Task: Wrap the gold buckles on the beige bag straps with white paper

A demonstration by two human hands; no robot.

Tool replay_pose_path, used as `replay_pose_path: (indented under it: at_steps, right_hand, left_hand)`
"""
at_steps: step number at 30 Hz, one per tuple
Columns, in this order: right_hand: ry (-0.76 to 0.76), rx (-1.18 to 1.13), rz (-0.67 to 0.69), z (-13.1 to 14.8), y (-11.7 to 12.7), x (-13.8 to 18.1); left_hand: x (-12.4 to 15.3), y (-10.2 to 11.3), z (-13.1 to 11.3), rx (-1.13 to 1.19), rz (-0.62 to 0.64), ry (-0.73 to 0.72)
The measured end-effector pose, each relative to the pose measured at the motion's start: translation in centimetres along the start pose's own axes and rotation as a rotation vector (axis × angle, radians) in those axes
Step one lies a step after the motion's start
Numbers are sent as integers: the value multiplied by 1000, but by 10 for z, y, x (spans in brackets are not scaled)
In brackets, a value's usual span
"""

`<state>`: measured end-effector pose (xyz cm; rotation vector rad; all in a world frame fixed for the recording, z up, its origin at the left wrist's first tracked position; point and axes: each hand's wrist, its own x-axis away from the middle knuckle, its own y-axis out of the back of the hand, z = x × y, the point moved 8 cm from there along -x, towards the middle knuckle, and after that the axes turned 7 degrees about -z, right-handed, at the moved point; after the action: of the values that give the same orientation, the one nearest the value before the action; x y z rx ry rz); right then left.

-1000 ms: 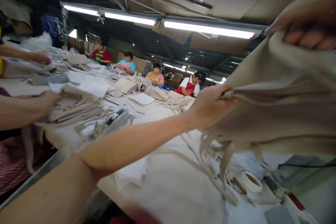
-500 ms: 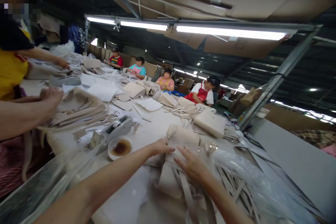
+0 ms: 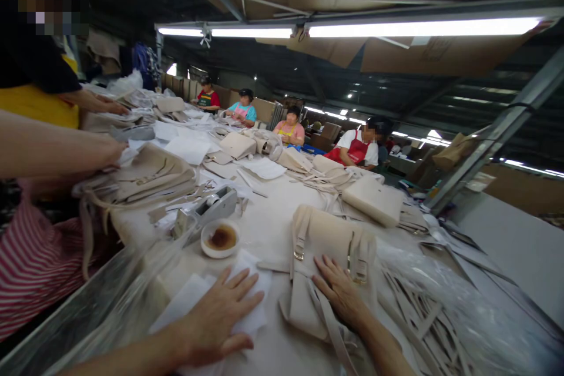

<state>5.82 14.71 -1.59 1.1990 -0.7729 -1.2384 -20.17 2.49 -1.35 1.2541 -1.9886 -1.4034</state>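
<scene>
My left hand (image 3: 222,314) lies spread over white paper sheets (image 3: 187,299) near the front of the table, its fingers apart. My right hand (image 3: 339,288) rests with stretched fingers on a beige bag (image 3: 319,229) that has gold-coloured buckles and straps. The bag's flap and a long strap hang toward me, partly under my right wrist. A white bowl (image 3: 205,247) holding brown liquid stands just beyond my left fingers. Behind the bowl is a grey tape dispenser (image 3: 220,205).
Loose beige straps (image 3: 434,329) and clear plastic (image 3: 467,299) lie to the right. Another beige bag (image 3: 374,200) sits farther back. At the left, co-workers' arms (image 3: 57,144) reach over an open beige bag (image 3: 150,179). Several people sit along the table's far side.
My left hand has left the bag and moved left and down onto the white paper. My right hand stays on the bag. A co-worker's hand at left has shifted right.
</scene>
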Motion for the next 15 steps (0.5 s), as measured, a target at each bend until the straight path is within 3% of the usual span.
replay_pose_path:
  at_steps: [4,8,10,13,15]
  right_hand:
    - [-19,-214,-7,-3,18,5]
    - [-154,-469,-296,-6,72,29]
    - [-220,-579,-379,0,87,52]
    - [-256,-715,-343,22,82,87]
    - [-203,-717,-290,43,69,108]
  left_hand:
    - [-37,0,-7,-56,-81,-52]
    - [-62,-2,-3,-101,-129,-64]
    - [-75,-4,3,-117,-153,-54]
    - [-99,-9,15,-140,-195,6]
    - [-115,-11,23,-147,-225,54]
